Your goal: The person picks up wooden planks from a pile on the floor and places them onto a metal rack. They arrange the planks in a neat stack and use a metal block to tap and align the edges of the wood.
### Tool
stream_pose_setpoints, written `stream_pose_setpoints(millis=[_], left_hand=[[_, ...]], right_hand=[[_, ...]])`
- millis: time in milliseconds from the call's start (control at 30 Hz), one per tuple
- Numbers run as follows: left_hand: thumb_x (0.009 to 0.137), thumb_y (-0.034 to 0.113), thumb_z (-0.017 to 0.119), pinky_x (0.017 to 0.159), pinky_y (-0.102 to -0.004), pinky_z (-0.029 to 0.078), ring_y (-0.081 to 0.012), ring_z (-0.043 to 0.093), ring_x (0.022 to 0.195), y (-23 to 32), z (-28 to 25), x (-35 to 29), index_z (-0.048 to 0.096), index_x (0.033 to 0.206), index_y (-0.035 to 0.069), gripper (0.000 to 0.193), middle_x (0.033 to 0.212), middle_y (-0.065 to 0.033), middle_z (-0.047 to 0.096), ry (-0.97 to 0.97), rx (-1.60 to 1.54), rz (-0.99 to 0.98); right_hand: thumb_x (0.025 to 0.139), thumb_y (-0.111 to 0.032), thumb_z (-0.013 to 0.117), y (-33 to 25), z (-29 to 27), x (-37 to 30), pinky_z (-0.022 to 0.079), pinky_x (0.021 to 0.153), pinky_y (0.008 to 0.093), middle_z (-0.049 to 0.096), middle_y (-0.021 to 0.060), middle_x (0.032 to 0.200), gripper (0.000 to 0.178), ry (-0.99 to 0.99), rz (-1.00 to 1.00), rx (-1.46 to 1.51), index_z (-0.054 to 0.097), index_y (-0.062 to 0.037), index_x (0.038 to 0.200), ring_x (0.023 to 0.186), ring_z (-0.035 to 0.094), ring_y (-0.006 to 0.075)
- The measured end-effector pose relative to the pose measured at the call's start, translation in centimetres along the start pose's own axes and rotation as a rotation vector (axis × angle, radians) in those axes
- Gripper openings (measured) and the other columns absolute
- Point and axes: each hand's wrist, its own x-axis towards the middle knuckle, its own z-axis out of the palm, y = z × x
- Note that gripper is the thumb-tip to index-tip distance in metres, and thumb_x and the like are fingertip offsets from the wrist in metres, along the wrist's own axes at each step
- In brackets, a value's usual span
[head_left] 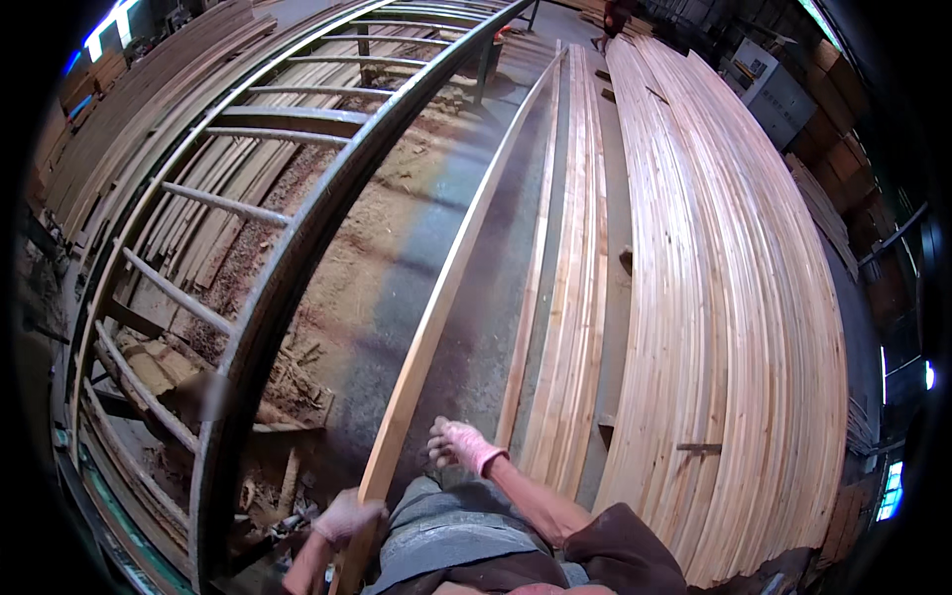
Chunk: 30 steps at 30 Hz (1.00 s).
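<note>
A long, narrow wooden board (437,297) runs from beside my body far ahead, its near end by my left hip. My left hand (347,518), in a pale work glove, is closed around the board near that end. My right hand (461,444), in a pinkish-white glove, is in front of my waist, to the right of the board and apart from it. Its fingers are loosely bent and somewhat apart, with nothing visible in them. Just right of that hand lie a thin strip (535,268) and a narrow row of boards (577,288).
On the left stands a long metal roller frame (288,238) with sawdust and wood scraps beneath. A wide layer of planks (729,327) covers the right side. More timber (149,114) is stacked at the far left. A grey cabinet (778,99) and another person (616,18) are far off.
</note>
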Motion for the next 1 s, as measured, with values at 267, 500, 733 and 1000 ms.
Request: stream_pose_setpoints(millis=[267,500,733,1000], left_hand=[[0.087,0.036,0.079,0.108,-0.0502,0.047,-0.0380,0.061,0.127,-10.6,2.1,-11.5,0.048,0.156,0.017,0.078,0.143,-0.0193,0.063,0.219,0.045,0.027],[0.091,0.040,0.072,0.113,-0.0457,0.045,-0.0370,0.057,0.133,-4.7,8.5,-12.7,0.049,0.155,0.015,0.072,0.148,-0.0229,0.057,0.347,0.211,-0.333],[0.091,0.046,0.067,0.099,-0.0446,0.054,-0.0343,0.066,0.117,6.7,7.0,-1.4,0.055,0.149,0.020,0.065,0.137,-0.0150,0.064,0.372,0.450,-0.255],[0.090,0.033,0.064,0.091,-0.0456,0.055,-0.0341,0.069,0.107,8.3,8.1,-4.8,0.056,0.149,0.022,0.061,0.118,-0.0107,0.070,0.397,0.482,-0.260]], right_hand=[[0.094,-0.076,0.056,-21.1,-2.5,15.7,0.057,0.076,0.0522,0.069,0.0149,0.109,0.076,0.030,-0.261,0.175,0.061,-0.0055,0.122,0.084,0.069,0.0344],[0.097,-0.032,0.071,-38.8,-7.4,20.8,0.057,0.051,0.0435,0.050,0.0024,0.069,0.026,0.384,-0.283,0.241,0.059,-0.0096,0.094,0.053,0.055,0.0192],[0.095,-0.026,0.071,-30.8,-2.2,12.4,0.061,0.062,0.0481,0.064,0.0091,0.080,0.026,0.192,-0.200,0.038,0.062,-0.0041,0.107,0.066,0.068,0.0268],[0.094,-0.084,0.043,-42.7,-6.7,14.4,0.048,0.060,0.0419,0.050,0.0039,0.069,0.073,0.048,-0.281,0.536,0.050,-0.0129,0.081,0.066,0.055,0.0242]])
